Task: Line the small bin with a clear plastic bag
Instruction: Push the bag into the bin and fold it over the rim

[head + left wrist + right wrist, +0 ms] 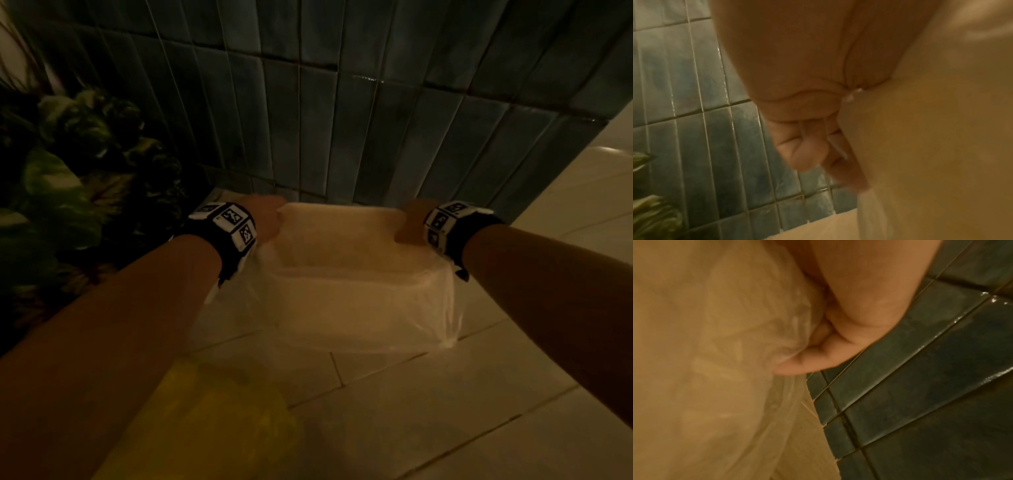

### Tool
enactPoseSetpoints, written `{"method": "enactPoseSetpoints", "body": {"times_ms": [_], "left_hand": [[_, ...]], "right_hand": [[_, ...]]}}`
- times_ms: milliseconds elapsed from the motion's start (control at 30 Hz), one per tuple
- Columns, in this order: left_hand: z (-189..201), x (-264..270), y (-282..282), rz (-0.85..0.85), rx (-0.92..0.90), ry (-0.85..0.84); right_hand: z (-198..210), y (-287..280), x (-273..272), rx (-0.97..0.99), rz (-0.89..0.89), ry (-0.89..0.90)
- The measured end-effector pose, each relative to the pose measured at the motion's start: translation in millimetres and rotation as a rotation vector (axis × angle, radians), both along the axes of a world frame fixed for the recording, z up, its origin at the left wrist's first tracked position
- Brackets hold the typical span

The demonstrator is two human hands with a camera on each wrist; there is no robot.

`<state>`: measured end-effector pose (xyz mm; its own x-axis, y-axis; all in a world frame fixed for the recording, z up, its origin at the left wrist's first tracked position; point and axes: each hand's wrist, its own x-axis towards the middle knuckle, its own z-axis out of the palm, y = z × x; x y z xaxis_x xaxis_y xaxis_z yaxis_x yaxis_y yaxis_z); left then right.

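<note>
You've got the bin (346,301) on the floor (428,411) by the tiled wall (308,102). L hand (265,219) and R hand (411,222) each clench the clear bag (445,308) at the bin's far corners, prob to stretch its mouth over the rim w/o slipping.

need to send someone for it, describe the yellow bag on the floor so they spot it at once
Start at the dark blue tiled wall; the small bin stands at its foot. Come toward the camera across the pale floor tiles to the crumpled yellow bag. It is the only yellow thing; the bag on the bin is clear.
</note>
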<state>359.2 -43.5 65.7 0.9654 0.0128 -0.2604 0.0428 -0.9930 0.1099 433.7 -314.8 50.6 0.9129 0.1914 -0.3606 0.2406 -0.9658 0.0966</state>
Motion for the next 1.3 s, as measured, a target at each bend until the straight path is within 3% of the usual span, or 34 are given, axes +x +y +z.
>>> {"method": "enactPoseSetpoints", "body": {"times_ms": [67, 167, 233, 267, 367, 500, 567, 700, 800, 867, 900, 967, 1133, 1300], "left_hand": [[2, 3, 3, 0.007, -0.073, -0.018], [15, 0, 3, -0.068, -0.286, -0.254], [26, -6, -6, -0.204, -0.291, -0.387], [31, -11, -13, -0.263, -0.262, -0.375], [32, -22, -35, -0.284, -0.054, -0.071], [6, -24, -31, -0.293, 0.303, 0.292], [-4, -25, -22, -0.283, 0.381, 0.342], [-2, -28, -22, -0.253, 0.275, 0.294], [16, -38, -19, -0.277, 0.011, 0.086], [23, -44, -12, -0.238, -0.228, -0.106], [22, -47, -10, -0.232, -0.273, -0.114], [15, -47, -7, -0.223, -0.263, -0.065], [-8, -38, -5, -0.161, -0.241, -0.015], [-11, -41, -2, -0.239, -0.093, 0.001]], "right_hand": [[2, 3, -4, 0.051, -0.005, -0.012], [26, 10, -16, 0.162, 0.056, -0.107], [46, 16, -30, 0.221, 0.146, -0.205], [56, 21, -40, 0.230, 0.211, -0.232], [61, 35, -68, 0.145, 0.340, -0.119], [38, 32, -84, -0.249, 0.355, 0.170], [27, 25, -78, -0.342, 0.318, 0.221], [13, 25, -66, -0.448, 0.268, 0.281], [29, 37, -64, -0.386, 0.276, 0.380], [48, 53, -58, -0.317, 0.361, 0.343], [55, 65, -54, -0.287, 0.413, 0.296], [55, 92, -46, -0.231, 0.502, 0.234], [40, 141, -44, -0.183, 0.526, 0.334], [42, 115, -64, 0.154, 0.259, 0.419]]}}
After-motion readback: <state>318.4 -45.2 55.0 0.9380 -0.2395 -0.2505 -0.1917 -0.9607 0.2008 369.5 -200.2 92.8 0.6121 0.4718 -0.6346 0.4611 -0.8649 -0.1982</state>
